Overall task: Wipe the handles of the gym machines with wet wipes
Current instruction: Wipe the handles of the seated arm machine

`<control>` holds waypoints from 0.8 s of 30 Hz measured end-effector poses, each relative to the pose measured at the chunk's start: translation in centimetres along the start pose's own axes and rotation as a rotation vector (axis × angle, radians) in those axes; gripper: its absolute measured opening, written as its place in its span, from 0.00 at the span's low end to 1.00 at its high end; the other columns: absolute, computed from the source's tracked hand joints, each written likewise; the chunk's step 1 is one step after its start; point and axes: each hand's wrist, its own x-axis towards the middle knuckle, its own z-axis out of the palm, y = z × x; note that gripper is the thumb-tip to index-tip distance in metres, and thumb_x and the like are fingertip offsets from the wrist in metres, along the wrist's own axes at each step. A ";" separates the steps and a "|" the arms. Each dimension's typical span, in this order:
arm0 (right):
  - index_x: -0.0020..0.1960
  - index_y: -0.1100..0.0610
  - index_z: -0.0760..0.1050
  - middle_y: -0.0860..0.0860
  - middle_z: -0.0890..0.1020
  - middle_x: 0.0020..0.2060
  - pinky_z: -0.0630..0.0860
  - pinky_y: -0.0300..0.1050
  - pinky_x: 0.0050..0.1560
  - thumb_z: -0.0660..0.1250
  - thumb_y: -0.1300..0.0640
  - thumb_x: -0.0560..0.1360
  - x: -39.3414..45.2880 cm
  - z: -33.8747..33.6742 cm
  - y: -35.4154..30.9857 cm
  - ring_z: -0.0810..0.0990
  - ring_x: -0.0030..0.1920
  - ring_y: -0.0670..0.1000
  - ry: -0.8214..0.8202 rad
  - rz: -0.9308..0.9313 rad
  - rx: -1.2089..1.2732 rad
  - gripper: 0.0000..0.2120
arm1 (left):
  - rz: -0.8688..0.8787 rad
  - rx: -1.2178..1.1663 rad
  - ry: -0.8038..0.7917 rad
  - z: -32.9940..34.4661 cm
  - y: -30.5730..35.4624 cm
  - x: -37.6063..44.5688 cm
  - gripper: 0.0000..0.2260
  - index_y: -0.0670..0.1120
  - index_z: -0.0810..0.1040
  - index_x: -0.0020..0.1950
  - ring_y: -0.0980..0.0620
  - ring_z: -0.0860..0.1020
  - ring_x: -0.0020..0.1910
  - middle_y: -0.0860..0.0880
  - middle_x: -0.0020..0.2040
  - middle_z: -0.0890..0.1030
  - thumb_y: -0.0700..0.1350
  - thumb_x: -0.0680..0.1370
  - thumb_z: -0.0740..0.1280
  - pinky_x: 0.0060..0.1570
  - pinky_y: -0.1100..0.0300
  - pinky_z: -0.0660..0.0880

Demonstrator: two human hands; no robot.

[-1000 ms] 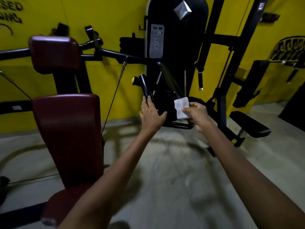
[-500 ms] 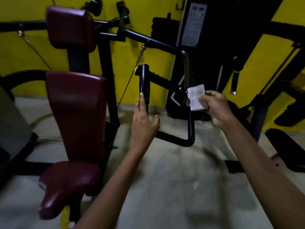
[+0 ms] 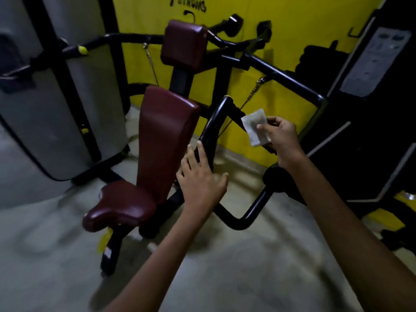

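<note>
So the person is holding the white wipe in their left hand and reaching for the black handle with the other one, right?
Not quite. The head view shows the white wipe pinched in the right hand. The left hand is the one reaching for the black handle, with its fingers straight.

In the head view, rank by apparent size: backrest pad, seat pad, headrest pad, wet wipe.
1. backrest pad
2. seat pad, nearer the camera, so unsure
3. headrest pad, farther away
4. wet wipe, pinched by the right hand
</note>
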 end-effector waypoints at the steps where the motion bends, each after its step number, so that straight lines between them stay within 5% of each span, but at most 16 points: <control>1: 0.43 0.56 0.74 0.52 0.79 0.41 0.74 0.35 0.30 0.66 0.66 0.74 0.5 -0.2 -0.3 0.78 0.38 0.47 -0.015 -0.023 0.005 0.06 | -0.014 0.014 0.046 0.2 0.3 -0.2 0.40 0.44 0.52 0.78 0.40 0.66 0.68 0.41 0.75 0.60 0.61 0.72 0.62 0.58 0.45 0.69; 4: 0.40 0.54 0.74 0.50 0.79 0.38 0.74 0.36 0.33 0.65 0.66 0.74 1.6 -0.2 -1.1 0.77 0.36 0.47 -0.048 -0.075 0.030 0.09 | -0.051 0.005 0.087 0.6 0.3 -0.2 0.38 0.42 0.63 0.75 0.39 0.74 0.59 0.40 0.69 0.70 0.62 0.69 0.58 0.47 0.48 0.75; 11: 0.39 0.53 0.74 0.46 0.78 0.35 0.75 0.43 0.40 0.64 0.65 0.71 4.3 0.4 -1.6 0.76 0.38 0.46 -0.035 -0.324 -0.057 0.08 | -0.061 0.106 0.098 1.1 0.6 -0.3 0.41 0.48 0.46 0.78 0.45 0.64 0.68 0.45 0.76 0.57 0.61 0.73 0.63 0.60 0.51 0.67; 17: 0.45 0.62 0.79 0.57 0.81 0.41 0.66 0.36 0.37 0.64 0.65 0.70 6.9 2.6 -1.8 0.78 0.41 0.56 0.111 -0.783 -0.480 0.07 | -0.076 0.138 0.111 2.0 -0.1 0.2 0.42 0.46 0.53 0.77 0.42 0.72 0.63 0.42 0.71 0.67 0.64 0.68 0.53 0.52 0.49 0.73; 20: 0.47 0.63 0.81 0.60 0.80 0.39 0.72 0.42 0.37 0.68 0.67 0.69 6.4 4.6 -0.2 0.79 0.39 0.58 -0.011 -0.986 -0.583 0.07 | -0.075 0.159 0.121 2.1 -0.2 0.3 0.40 0.46 0.54 0.76 0.41 0.76 0.58 0.41 0.68 0.71 0.63 0.67 0.55 0.46 0.50 0.76; 24: 0.53 0.67 0.79 0.60 0.78 0.42 0.74 0.38 0.42 0.68 0.66 0.71 5.0 5.1 2.5 0.79 0.40 0.56 -0.199 -1.069 -0.595 0.11 | -0.073 0.146 0.098 1.8 -0.1 -0.1 0.41 0.49 0.45 0.78 0.43 0.67 0.67 0.44 0.74 0.61 0.62 0.70 0.57 0.58 0.49 0.70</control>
